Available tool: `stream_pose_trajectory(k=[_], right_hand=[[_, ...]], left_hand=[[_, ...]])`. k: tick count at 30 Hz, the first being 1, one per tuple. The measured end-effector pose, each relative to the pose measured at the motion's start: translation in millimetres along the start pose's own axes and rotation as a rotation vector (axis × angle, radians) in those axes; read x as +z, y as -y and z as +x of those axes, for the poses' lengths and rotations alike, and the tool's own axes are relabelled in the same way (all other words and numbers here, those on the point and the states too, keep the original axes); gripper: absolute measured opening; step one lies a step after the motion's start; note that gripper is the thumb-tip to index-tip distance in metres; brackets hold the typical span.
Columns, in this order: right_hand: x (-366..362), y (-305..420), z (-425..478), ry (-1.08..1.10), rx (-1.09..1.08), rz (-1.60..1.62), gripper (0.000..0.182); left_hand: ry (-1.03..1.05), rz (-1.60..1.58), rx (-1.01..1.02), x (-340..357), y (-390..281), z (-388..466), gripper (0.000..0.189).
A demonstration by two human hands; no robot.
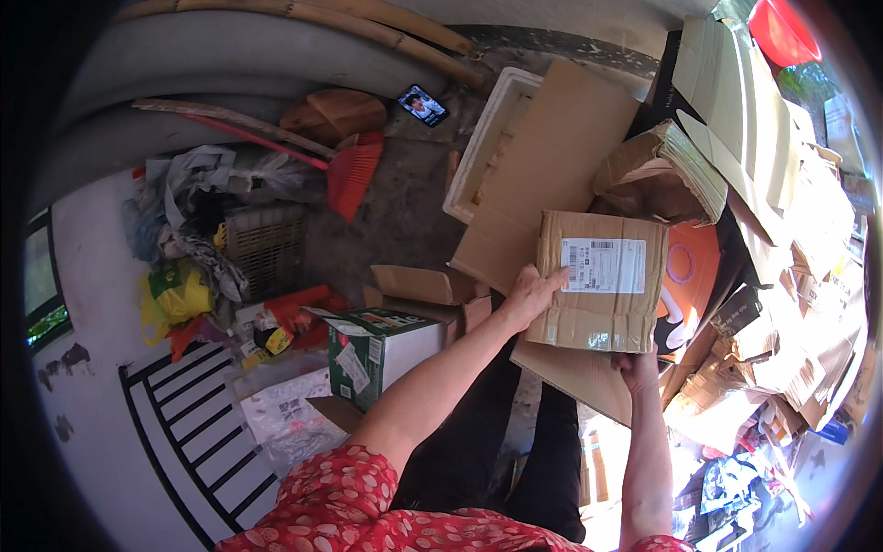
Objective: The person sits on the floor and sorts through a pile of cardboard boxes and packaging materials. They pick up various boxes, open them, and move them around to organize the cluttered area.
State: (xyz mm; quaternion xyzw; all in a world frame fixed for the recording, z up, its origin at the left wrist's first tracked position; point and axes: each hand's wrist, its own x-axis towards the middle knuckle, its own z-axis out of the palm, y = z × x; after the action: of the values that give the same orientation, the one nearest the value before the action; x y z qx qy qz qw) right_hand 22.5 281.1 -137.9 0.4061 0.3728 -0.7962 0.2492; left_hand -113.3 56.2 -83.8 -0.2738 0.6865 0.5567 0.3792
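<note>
A brown cardboard box (599, 321), with a white printed label (624, 265) on its upward face, is held in front of me above other cardboard. My left hand (534, 298) grips its left side, the thumb or a finger lying over the face near the label. At the lower right edge, my right hand (635, 369) is on the box, its fingers curled and partly hidden beneath it. A flat cardboard sheet (545, 159) lies just beyond, over a white foam box (476, 162). Right behind the held box stands an opened cardboard carton (666, 172).
Flattened cardboard (738, 131) is piled along the right. To the left are a green-and-white carton (386, 352), a plastic crate (265, 241), a red broom (353, 172) and plastic bags (179, 297). A phone (422, 105) lies by the wall near bamboo poles (386, 38).
</note>
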Motion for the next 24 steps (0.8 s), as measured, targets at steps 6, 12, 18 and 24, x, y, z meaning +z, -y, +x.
stream_pose_trajectory(k=[6,12,18,24], right_hand=[[-9,-34,-5,-0.187,-0.768,-1.558,0.048],[41,11,4,-0.262,-0.834,-1.866,0.051],[62,38,-33,-0.308,-0.157,-1.866,0.038],[52,20,-51,-0.255,-0.295,-1.634,0.034]], left_hand=[[0.089,0.049,0.033,8,4,4,0.048],[0.107,0.071,-0.169,22,-37,-11,0.055],[0.030,0.089,0.018,31,-6,10,0.055],[-0.012,0.212,-0.035,38,-9,12,0.060]])
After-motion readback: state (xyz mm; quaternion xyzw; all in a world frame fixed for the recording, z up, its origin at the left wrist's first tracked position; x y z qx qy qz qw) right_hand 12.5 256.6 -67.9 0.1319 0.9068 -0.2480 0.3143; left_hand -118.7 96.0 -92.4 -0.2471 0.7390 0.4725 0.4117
